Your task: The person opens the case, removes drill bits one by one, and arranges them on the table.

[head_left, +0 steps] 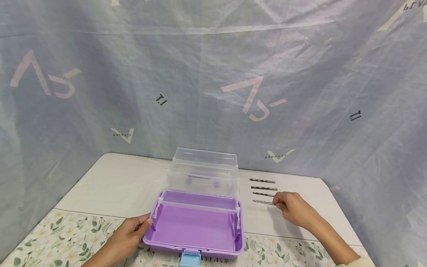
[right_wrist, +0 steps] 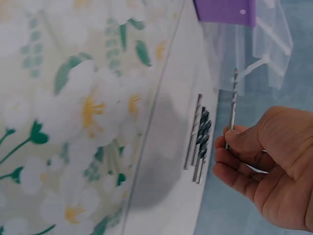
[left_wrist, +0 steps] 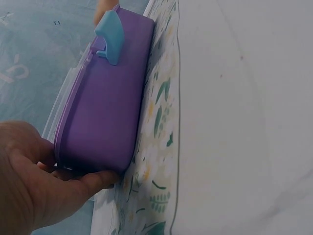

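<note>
A purple plastic toolbox stands with its lid up and clear folding trays raised at the back; its main compartment is bare. My left hand grips the box's left wall near the front corner, thumb by the rim. Over to the right, my right hand pinches a silvery drill bit by its shank between thumb and fingers. In the right wrist view this bit points up, apart from the others. Dark twist drill bits lie in a row on the table, a paler one beside them.
A light blue latch hangs at the box's front. The table has a white surface at the back and flower-patterned cloth in front. A grey printed curtain surrounds its back and sides.
</note>
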### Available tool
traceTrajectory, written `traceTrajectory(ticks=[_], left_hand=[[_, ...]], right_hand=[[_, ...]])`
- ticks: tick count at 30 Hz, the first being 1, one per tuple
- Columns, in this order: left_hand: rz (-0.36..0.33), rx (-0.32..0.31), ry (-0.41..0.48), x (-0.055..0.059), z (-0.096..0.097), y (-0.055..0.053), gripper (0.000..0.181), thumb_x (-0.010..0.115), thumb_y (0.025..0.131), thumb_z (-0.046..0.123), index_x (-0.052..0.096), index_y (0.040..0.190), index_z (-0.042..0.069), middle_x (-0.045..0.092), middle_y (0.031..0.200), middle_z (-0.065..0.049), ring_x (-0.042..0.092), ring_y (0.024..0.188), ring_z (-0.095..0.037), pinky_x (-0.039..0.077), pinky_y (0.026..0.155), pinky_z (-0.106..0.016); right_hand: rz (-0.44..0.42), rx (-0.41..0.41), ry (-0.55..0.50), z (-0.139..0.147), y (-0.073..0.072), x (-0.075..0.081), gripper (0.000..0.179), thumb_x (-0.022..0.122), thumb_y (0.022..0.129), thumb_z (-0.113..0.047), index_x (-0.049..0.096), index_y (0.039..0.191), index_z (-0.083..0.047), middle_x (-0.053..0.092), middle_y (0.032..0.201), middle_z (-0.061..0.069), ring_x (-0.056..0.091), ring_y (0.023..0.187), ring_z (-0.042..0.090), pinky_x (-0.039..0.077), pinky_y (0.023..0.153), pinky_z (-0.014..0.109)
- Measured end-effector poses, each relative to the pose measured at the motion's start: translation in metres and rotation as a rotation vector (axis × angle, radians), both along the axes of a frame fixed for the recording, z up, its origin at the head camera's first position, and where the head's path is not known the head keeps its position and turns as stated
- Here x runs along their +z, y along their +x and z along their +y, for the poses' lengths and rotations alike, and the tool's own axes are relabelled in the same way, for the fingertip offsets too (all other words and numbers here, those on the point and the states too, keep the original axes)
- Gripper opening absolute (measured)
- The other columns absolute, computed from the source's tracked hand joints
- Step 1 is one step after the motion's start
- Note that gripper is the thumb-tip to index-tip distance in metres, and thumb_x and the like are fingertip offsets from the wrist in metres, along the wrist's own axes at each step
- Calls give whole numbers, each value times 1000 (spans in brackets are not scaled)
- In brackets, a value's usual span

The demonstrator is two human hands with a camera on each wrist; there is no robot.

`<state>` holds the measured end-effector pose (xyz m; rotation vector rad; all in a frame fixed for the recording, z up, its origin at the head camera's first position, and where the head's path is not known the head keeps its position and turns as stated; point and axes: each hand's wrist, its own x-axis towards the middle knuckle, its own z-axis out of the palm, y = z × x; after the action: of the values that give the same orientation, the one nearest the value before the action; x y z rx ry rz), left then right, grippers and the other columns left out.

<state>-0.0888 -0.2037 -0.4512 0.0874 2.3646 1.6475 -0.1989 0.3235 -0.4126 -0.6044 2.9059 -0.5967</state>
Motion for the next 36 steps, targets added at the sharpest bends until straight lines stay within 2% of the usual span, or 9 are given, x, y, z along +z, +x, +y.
traceTrajectory(ticks=[3,9,19,23,31,34,36], left_hand=[[3,5,-8,0,1,0,57,52,121,15,40,159,-26,71,145,-36,76,105,-15,62,76,-26],[15,0,-13,1,1,1,57,52,120,15,41,158,-26,70,146,-36,78,113,-19,65,83,-25],[27,8,-30,1,1,1,56,54,120,15,44,158,-25,72,144,-34,79,114,-17,67,87,-24],[18,12,-22,1,1,1,56,54,120,15,43,158,-25,73,143,-33,79,114,-18,67,87,-25],[23,41,-61,2,5,2,53,55,119,15,48,157,-22,67,152,-34,73,133,-32,68,99,-35],[27,42,-70,2,5,2,53,56,119,15,49,157,-21,67,152,-34,73,131,-29,68,98,-33],[25,38,-66,2,4,2,54,56,119,15,48,158,-22,70,149,-33,75,123,-22,67,92,-29]], right_hand=[[-14,2,15,4,-1,-7,17,72,103,7,80,107,-7,78,101,2,63,83,8,56,70,29],[-16,-27,35,9,-1,-19,18,72,102,8,81,103,-8,73,93,0,53,79,9,49,68,30],[-41,-63,10,13,-1,-29,18,73,102,7,81,103,-8,73,95,0,56,82,12,51,70,31],[-18,-56,7,13,-2,-31,17,75,100,7,81,102,-9,74,94,-1,60,83,10,55,71,31],[59,-57,42,11,-3,-33,18,83,94,4,83,93,-14,78,90,-5,69,83,8,60,72,31],[66,-61,58,10,-4,-34,18,84,94,4,84,91,-13,78,89,-5,69,82,8,60,72,31],[61,-64,62,10,-4,-34,18,84,93,4,84,91,-14,78,89,-5,68,82,8,60,72,31]])
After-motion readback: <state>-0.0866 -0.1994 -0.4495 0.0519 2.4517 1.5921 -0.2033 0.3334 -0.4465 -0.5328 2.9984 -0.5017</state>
